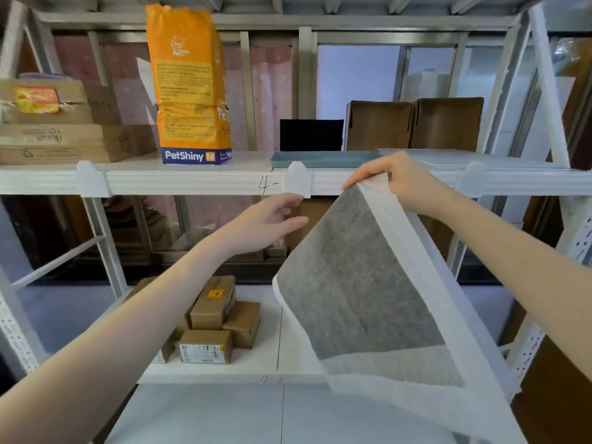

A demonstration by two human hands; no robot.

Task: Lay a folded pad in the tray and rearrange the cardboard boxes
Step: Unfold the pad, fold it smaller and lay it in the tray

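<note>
A grey pad point(358, 283) with a white border hangs unfolded in front of the shelves, pinched at its top corner by my right hand point(394, 181). My left hand point(272, 219) is open beside the pad's upper left edge, fingers apart, not touching it. A shallow blue-grey tray point(320, 158) lies on the upper shelf just behind my right hand. Several small cardboard boxes point(214, 318) are piled on the lower shelf under my left forearm. Larger flat cardboard boxes point(57, 136) are stacked at the upper shelf's left end.
An orange PetShiny bag point(192, 88) stands upright on the upper shelf, left of the tray. Two open brown cartons point(416, 123) and a black panel point(310, 134) stand behind the tray. White shelf posts point(544, 91) frame both sides.
</note>
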